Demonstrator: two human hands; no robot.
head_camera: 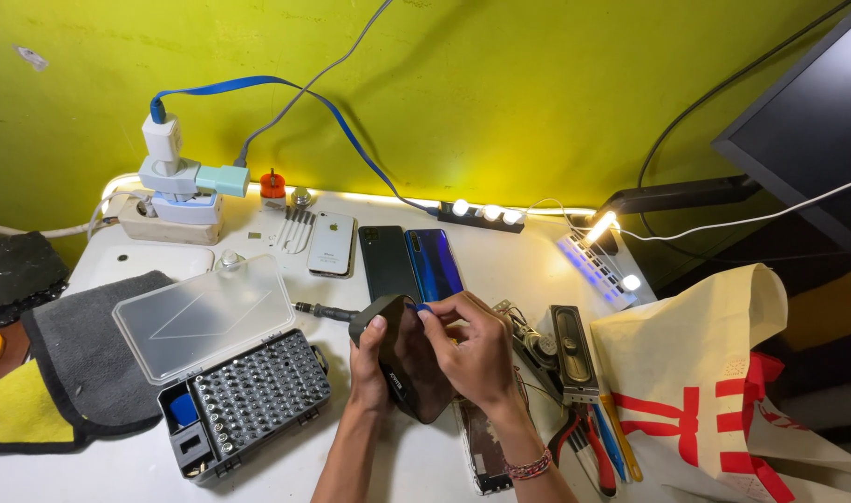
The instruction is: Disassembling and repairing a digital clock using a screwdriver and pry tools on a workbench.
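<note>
The black phone (408,363) stands tilted on edge at desk (416,466) centre, its back facing the camera. The left hand (369,368) has its grip closed around the phone's left side; the right hand (472,349) pinches a small blue pick (423,306) against its top edge. At nine o'clock lies an open bit set (248,396).

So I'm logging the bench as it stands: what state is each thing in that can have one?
Dark device: tilted, held in both hands.
Left hand: gripping the device's side.
Right hand: pinching a small blue tool at the device's top edge.
Bit set case: open, clear lid swung back.
LED light bars: lit.
Three phones: lying flat, side by side.
Power strip: adapters plugged in.
Pliers: lying closed.
</note>
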